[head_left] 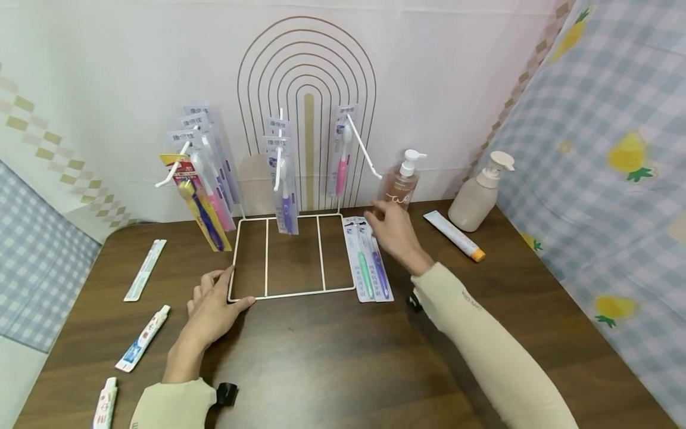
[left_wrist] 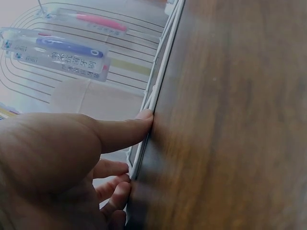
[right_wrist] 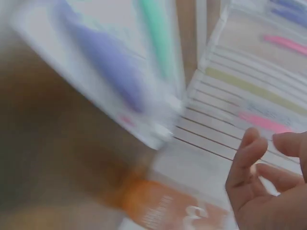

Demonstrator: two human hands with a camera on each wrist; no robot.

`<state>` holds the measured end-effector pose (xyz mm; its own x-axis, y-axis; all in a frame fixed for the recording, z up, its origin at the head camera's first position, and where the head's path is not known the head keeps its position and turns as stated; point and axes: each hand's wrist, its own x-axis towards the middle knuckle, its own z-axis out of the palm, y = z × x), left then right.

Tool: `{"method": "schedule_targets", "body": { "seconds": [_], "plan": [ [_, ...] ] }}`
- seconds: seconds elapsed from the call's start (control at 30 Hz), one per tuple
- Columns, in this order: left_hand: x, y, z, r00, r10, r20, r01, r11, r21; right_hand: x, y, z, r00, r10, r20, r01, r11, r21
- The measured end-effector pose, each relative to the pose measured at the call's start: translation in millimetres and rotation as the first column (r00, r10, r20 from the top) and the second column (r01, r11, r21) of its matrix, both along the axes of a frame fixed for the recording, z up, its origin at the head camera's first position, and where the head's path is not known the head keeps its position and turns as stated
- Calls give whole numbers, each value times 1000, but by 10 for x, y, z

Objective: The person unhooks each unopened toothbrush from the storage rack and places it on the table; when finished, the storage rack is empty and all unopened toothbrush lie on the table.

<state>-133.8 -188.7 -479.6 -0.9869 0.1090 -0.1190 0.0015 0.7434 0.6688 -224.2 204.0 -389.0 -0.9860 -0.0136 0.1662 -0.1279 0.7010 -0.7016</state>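
1. The white wire rack [head_left: 267,257] is standing on the bench [head_left: 343,357] before the patterned backdrop [head_left: 308,128], its rectangular base showing two crossbars and its hooks projecting toward the viewer.
2. The left hand [head_left: 213,307] is holding the rack's near left corner, the thumb pressing the front wire and the bent fingers lying along the side.
3. The right hand [head_left: 395,232] is hanging near the rack's right side, holding nothing; its fingers are bending loosely, with a narrow gap separating thumb and fingertips.
4. Below that hand, a green-handled toothbrush pack [head_left: 360,259] and a purple-handled toothbrush pack [head_left: 379,262] are lying side by side along the base; contact with the wire is remaining unclear.
5. The left hook [head_left: 172,165] is carrying a yellow toothbrush pack [head_left: 199,208] in front of several overlapping clear ones; the middle hook [head_left: 278,170] is bearing two packs, the front one purple-handled; the right hook [head_left: 364,147] is supporting a pink-handled pack [head_left: 342,161].
6. Farther right, an amber pump bottle [head_left: 401,186] and a pale pump bottle [head_left: 474,202] are standing, an orange-capped tube [head_left: 454,235] lying between them.
7. At far left, a slim packet [head_left: 145,271] and two toothpaste tubes [head_left: 143,338] are lying in a row.
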Motion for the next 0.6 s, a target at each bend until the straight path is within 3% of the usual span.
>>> {"method": "schedule_targets", "body": {
  "seconds": [0.17, 0.33, 0.4, 0.43, 0.53, 0.6],
  "plan": [
    [-7, 1, -25, 1000, -2, -16, 2, 1000, -2, -266, -170, 411, 999, 14, -52, -22, 989, -144],
    [-28, 11, -48, 1000, -4, -12, 4, 1000, 8, -442, -365, 689, 997, 17, -78, -27, 992, -124],
    [-30, 8, -53, 1000, -3, -11, 4, 1000, 10, -488, -433, 765, 996, 24, -81, -36, 988, -150],
    [-29, 4, -55, 1000, -3, -10, 3, 1000, 11, -595, -416, 738, 997, 36, -74, -50, 980, -191],
    [-13, -14, -55, 1000, 0, -5, 0, 1000, 12, -675, -506, 803, 1000, 8, -22, -14, 960, -281],
    [13, -30, -54, 1000, 8, 6, -8, 1000, 8, -834, -517, 714, 1000, -7, -5, 4, 937, -350]
  ]
}}
